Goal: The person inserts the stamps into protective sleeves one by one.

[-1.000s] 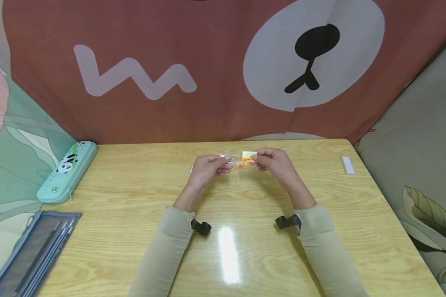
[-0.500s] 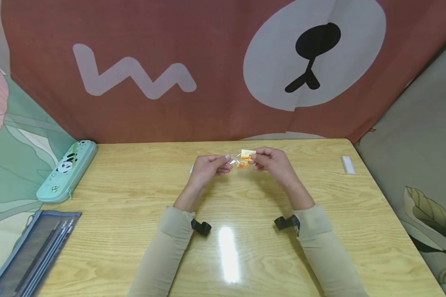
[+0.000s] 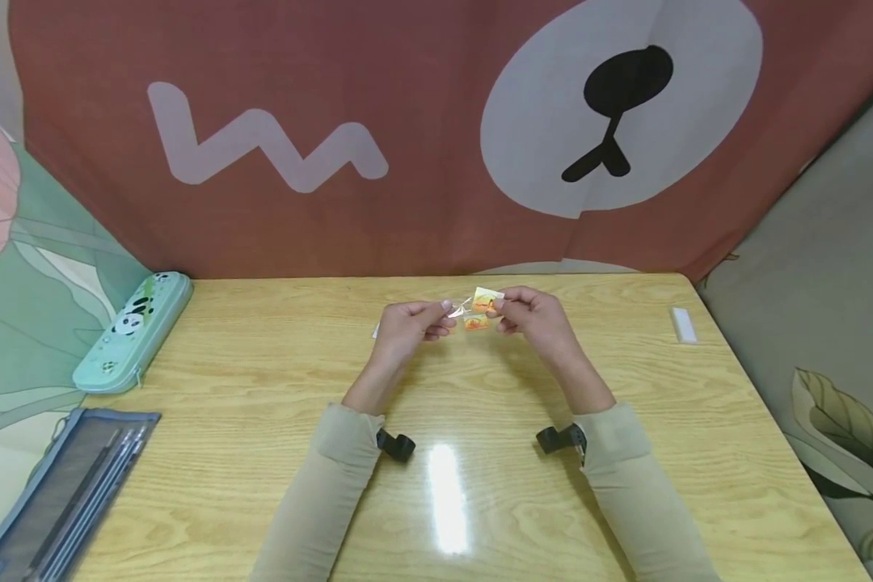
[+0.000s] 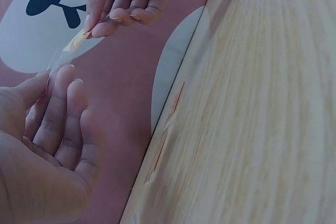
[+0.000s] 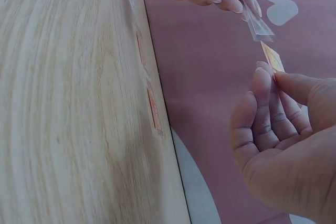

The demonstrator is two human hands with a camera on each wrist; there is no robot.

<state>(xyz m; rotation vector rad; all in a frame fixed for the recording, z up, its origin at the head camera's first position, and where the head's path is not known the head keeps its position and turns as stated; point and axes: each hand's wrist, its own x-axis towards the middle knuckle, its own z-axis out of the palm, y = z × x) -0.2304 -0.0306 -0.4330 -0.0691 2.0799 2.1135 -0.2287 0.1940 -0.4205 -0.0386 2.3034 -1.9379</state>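
Note:
Between finger and thumb, my left hand (image 3: 407, 327) pinches a small clear plastic sleeve (image 5: 260, 29). My right hand (image 3: 541, 321) pinches a small orange and yellow card (image 3: 487, 300) by its edge. In the right wrist view the card's tip is close to the sleeve's open-looking end; whether they touch I cannot tell. Both hands are held above the table near its far edge. Below them lies another orange piece (image 3: 476, 322); the wrist views show flat orange strips (image 5: 153, 109) in clear plastic on the wood. The fingers partly hide the card and sleeve.
A teal panda pencil case (image 3: 132, 333) and a blue-edged mesh pouch (image 3: 80, 485) with pencils lie at the left of the wooden table (image 3: 276, 485). A small white block (image 3: 683, 325) sits at the right. A printed cloth (image 3: 436, 218) hangs behind the far edge.
The card in my right hand first shifted slightly left towards the sleeve, then rose a little and tilted. My left hand has stayed almost still, keeping its pinch on the sleeve.

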